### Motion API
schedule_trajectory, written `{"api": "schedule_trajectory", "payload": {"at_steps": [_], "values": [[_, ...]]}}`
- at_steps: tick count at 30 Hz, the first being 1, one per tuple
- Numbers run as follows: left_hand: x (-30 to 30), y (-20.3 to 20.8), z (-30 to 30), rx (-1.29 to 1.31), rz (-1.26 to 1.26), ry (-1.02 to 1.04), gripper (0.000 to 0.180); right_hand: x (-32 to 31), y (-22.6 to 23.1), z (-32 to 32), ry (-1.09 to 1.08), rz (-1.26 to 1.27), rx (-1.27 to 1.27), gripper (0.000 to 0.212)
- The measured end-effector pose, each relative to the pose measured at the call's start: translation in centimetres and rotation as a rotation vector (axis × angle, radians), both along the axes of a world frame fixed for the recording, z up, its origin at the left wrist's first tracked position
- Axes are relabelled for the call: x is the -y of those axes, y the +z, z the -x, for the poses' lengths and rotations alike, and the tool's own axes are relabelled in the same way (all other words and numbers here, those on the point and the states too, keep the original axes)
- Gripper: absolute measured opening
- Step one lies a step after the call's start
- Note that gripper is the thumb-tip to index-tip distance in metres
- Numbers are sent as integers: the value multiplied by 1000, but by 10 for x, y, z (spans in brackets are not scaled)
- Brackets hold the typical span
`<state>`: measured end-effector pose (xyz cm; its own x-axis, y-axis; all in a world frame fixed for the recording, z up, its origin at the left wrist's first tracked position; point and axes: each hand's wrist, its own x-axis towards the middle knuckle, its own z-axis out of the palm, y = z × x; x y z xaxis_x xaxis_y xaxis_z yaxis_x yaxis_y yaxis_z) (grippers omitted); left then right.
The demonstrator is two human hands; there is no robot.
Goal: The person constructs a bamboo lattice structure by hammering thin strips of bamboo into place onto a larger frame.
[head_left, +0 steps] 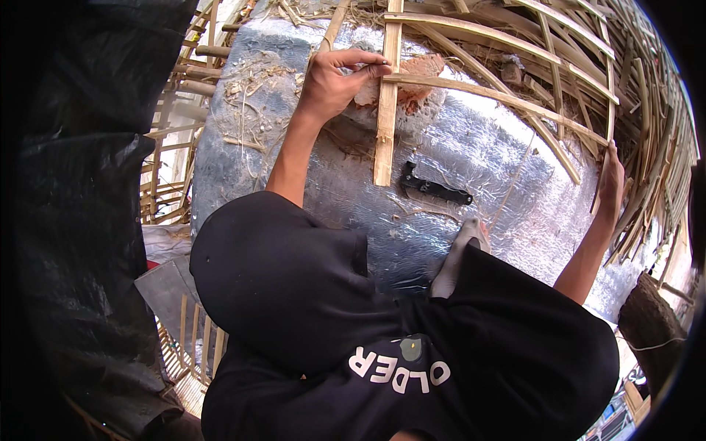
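My left hand (331,83) is closed in a pinch, thumb and forefinger meeting at the left end of a thin bamboo slat (485,91). There the slat crosses a wider upright wooden strip (385,132). Whatever is between the fingertips is too small to make out. At the far right end of the same slat, my right hand (610,180) closes around the corner where it meets a short crosspiece (610,95). Another long slat (507,31) runs above, forming a ladder-like frame. A flat black object (437,185) lies just below the upright strip.
Shiny silver sheeting (529,184) covers the floor, with wood shavings (257,81) at left. A rough reddish block (419,92) sits under the frame. Many loose bamboo strips (654,147) pile at right. My foot (460,257) rests near the black object. Black plastic (81,184) hangs at left.
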<state>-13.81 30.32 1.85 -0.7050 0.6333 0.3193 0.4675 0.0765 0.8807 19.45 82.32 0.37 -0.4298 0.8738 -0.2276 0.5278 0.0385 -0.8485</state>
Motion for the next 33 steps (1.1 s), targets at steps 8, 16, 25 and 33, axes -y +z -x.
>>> {"api": "schedule_trajectory", "payload": {"at_steps": [8,16,25,33], "values": [[-4,-10,-3,-107,-18,24,13,-4,-3,4,-12,-6,-74,65],[0,-7,-11,-109,0,25,16,20,-11,10,-95,-416,-91,64],[6,-8,-9,-23,23,17,17,51,10,16,-101,-267,-120,60],[-2,-17,-7,37,-92,23,18,33,12,6,-57,-282,-90,63]]}}
